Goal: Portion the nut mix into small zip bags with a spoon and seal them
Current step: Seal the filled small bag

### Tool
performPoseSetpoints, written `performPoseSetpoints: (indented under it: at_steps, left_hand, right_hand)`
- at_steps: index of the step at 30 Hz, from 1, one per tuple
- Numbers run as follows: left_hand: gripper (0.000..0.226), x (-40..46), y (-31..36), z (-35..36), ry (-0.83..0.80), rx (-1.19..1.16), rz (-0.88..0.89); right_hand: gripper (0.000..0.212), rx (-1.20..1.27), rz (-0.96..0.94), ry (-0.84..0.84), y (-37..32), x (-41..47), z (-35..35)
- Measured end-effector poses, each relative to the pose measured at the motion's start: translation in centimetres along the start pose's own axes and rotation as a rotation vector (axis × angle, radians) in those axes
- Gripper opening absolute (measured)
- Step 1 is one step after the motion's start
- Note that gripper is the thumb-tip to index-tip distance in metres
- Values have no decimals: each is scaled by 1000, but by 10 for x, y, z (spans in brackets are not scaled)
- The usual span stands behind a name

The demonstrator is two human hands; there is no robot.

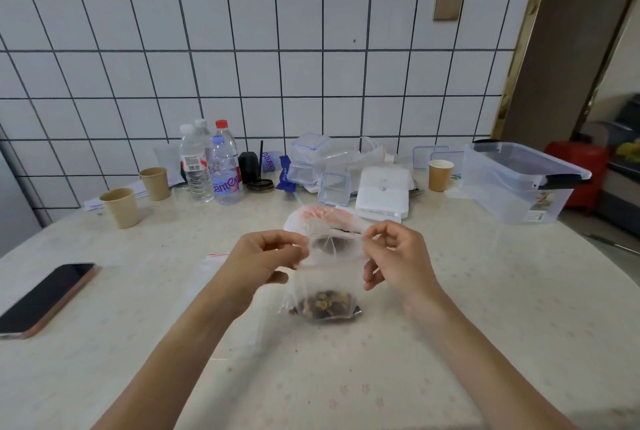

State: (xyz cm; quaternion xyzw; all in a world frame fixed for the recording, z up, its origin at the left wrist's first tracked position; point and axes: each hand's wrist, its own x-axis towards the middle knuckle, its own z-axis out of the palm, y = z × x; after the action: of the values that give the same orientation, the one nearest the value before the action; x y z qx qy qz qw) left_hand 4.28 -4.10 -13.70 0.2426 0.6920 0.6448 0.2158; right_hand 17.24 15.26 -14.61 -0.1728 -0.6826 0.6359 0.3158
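Over the table (450,291): bag (325,277) held up between both hands, nuts (323,305) sunk to its bottom.
Left hand (266,256): fingers curled, pinching the bag's left top corner.
Right hand (398,256): pinching the right corner likewise.
Risk: mouth looks unsealed (hard to tell); a slipped pinch would likely tip it and spill nuts.
Position: nuts hang below both hands.

A small clear zip bag (323,277) hangs upright above the near middle of the table, its top edge stretched out left to right. A dark brown nut mix (323,306) fills only its bottom. Behind it lies a larger clear bag (320,218) with a reddish top.
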Motion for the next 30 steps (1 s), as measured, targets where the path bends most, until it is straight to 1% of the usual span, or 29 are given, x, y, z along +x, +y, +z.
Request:
performPoseSetpoints:
  at_steps: [1, 3, 4, 5, 6, 7, 8, 9, 10, 12, 14, 16, 19, 21, 25, 28, 30]
  left_hand:
    - [16, 1, 2, 1, 82, 144, 78]
    - [27, 0, 7, 5, 235, 398, 239]
    - [25, -1, 9, 7, 300, 506, 315]
    - [21, -2, 9, 9, 348, 620, 373]
    - [15, -3, 8, 10, 378, 739, 393]
    - [9, -4, 7, 11, 381, 833, 368]
    - [10, -5, 6, 12, 362, 882, 298]
    - [20, -4, 6, 12, 324, 843, 206]
    - [27, -5, 7, 13, 269, 701, 113]
    - [31, -6, 12, 15, 133, 298, -62]
    - [31, -4, 17, 13, 3, -2, -159]
    - [28, -3, 19, 8, -104, -219, -202]
    - [15, -2, 20, 5, -176, -472, -261]
    - [17, -1, 18, 7, -206, -532, -282]
    - [24, 0, 15, 15, -218, -516, -277]
    - [16, 1, 16, 14, -186, -447, -218]
    - [16, 1, 21, 11, -135, -384, -152]
  right_hand:
    - [16, -126, -127, 39, -1, 0, -1]
    - [18, -496, -366, 49, -2, 0, -3]
    - [16, -722, -449, 30, -1, 0, -3]
    - [12, -887, -483, 3, -1, 0, -3]
    - [8, -930, -445, -16, -1, 1, -3]
    - [6, -859, -358, -33, -4, 1, -4]
    - [7, -710, -233, -49, -6, 2, -5]
    - [10, -535, -98, -70, -9, 3, -5]
    - [12, -380, 20, -101, -13, 3, -5]
    - [14, -141, 187, -182, -20, 4, -8]
    - [16, 63, 281, -286, -24, 6, -10]
    - [20, 250, 344, -359, -24, 8, -11]
    - [23, 443, 395, -364, -21, 10, -13]
    - [20, 469, 381, -359, -17, 10, -12]
    - [12, 432, 330, -340, -17, 10, -7]
    - [2, 335, 260, -283, -21, 10, -7]
    - [6, 273, 202, -198, -25, 11, -9]
